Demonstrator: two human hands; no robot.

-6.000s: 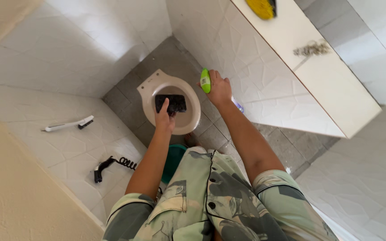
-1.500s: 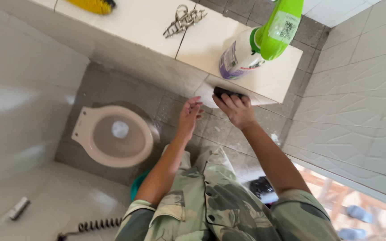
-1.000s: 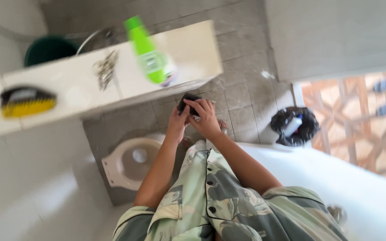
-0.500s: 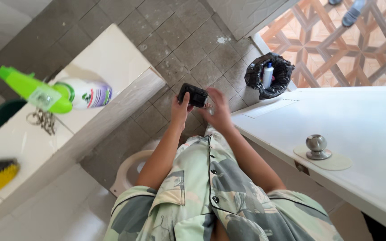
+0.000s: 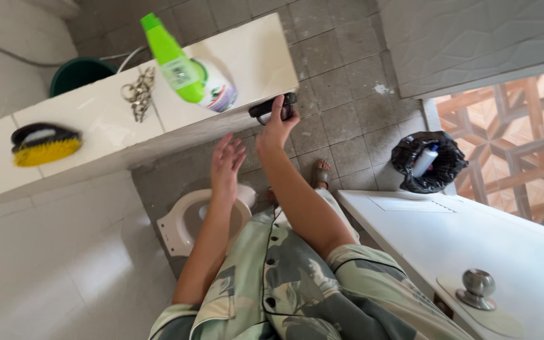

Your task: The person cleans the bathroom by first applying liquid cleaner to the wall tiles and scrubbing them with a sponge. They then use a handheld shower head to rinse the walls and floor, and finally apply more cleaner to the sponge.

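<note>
My right hand (image 5: 276, 128) is raised to the corner of the white tiled ledge (image 5: 99, 119), fingers closed around a black scrub pad (image 5: 272, 107). The pad sits at the ledge's front edge, touching or nearly touching the tile there; I cannot tell which. My thumb lies across its near face.

My left hand (image 5: 227, 162) is empty, fingers loosely spread, palm turned toward the ledge's side wall. It hangs below and to the left of my right hand, touching nothing.

On the ledge top: a bottle with a green spray head (image 5: 187, 66), just left of the pad. Beside it a metal hair claw (image 5: 138, 93). Further along, well apart, a black and yellow scrub brush (image 5: 44, 144) lying bristles sideways.

Below my left forearm, a pale toilet bowl (image 5: 181, 221) on the grey tiled floor (image 5: 341, 75). A green bucket (image 5: 82, 71) stands behind the ledge. To the right, a black bag-lined bin (image 5: 428, 162) holding a bottle, next to a white door (image 5: 473, 239) with a round metal knob (image 5: 477, 287). My foot in a sandal (image 5: 322, 173) is visible beyond my right forearm.
</note>
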